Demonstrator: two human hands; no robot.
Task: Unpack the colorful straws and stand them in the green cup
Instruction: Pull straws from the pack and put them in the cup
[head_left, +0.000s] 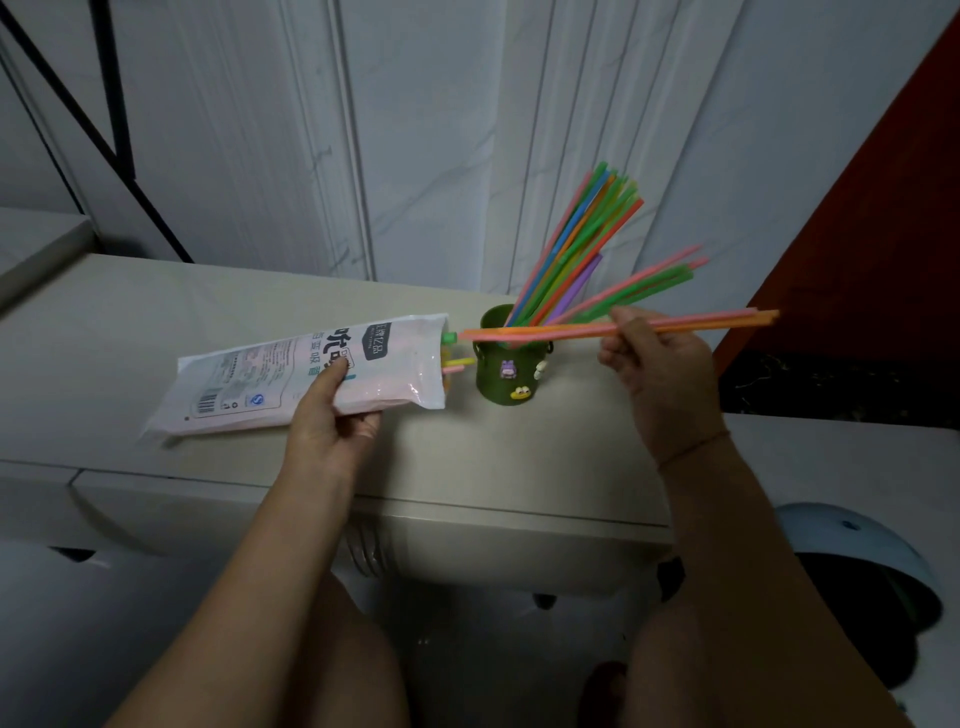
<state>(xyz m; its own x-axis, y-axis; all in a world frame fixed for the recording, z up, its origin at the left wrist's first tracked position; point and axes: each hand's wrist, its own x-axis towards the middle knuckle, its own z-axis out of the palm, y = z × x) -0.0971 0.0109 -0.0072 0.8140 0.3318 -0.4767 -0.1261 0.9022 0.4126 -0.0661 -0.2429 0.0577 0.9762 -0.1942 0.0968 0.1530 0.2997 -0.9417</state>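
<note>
Head view.

Green cup (506, 382): stands upright on the pale counter (156, 322), near the back wall and between the two hands. Small cartoon figures are stuck on its front. A large bunch of straws (576, 244) stands in it, leaning up and to the right: green, blue, orange, pink, purple, red. A few pink and green ones splay lower toward the right.

Packet (291, 379): white plastic with printed characters and a barcode, lying long-ways on the counter to the left of the cup. Its open mouth faces the cup, just beside it. Short straw ends (457, 361) in green, yellow and pink poke out of the mouth.

Left hand (332, 421): grips the packet near its middle, thumb pressed on the printed top face, fingers curled under the lower edge. Whether the mouth end is lifted off the counter, I cannot tell.

Right hand (662, 369): to the right of the cup and raised off the counter. The fingertips pinch a few orange and pink straws, the held straws (727, 318), with the fingers curled closely round them. These lie almost level. Their left ends cross in front of the cup's rim and reach close to the packet mouth; their right ends stick out well past the hand. A thin thread bracelet (693, 449) sits on this wrist.

Also noted: a pale blue rounded object (857, 545) below the counter edge at lower right.
</note>
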